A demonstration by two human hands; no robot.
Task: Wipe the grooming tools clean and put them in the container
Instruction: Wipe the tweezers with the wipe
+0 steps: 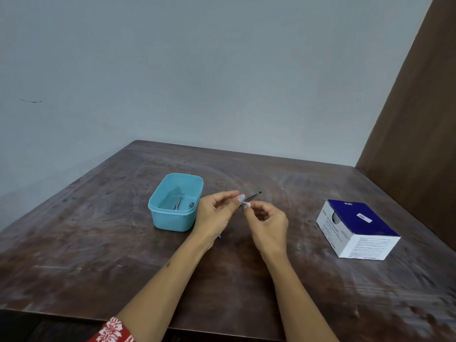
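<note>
A person is wiping a slim dark grooming tool [254, 195] over a worn wooden table [98, 243], working both bare hands close together in the air so the tool is staying clear of the tabletop. The left hand [217, 213] is pinching the tool's near end between thumb and fingertips, steadying it with its far tip angled up and away from the hands. The right hand [267, 224], just beside the left and nearly touching it, is pinching a small white swab [247, 204] around the tool's shaft, its other fingers loosely curled, which looks like a grip chosen to draw the pad along the metal. Immediately to the outer side of the left hand, the teal container [172, 218] is sitting open, near enough for a short drop-in; at least one metal tool [177, 203] is already lying inside, suggesting the job is partly done. Well off to the outer side of the right hand, the blue and white box of swabs [357, 228] is resting on the table, within reach for a fresh pad.
</note>
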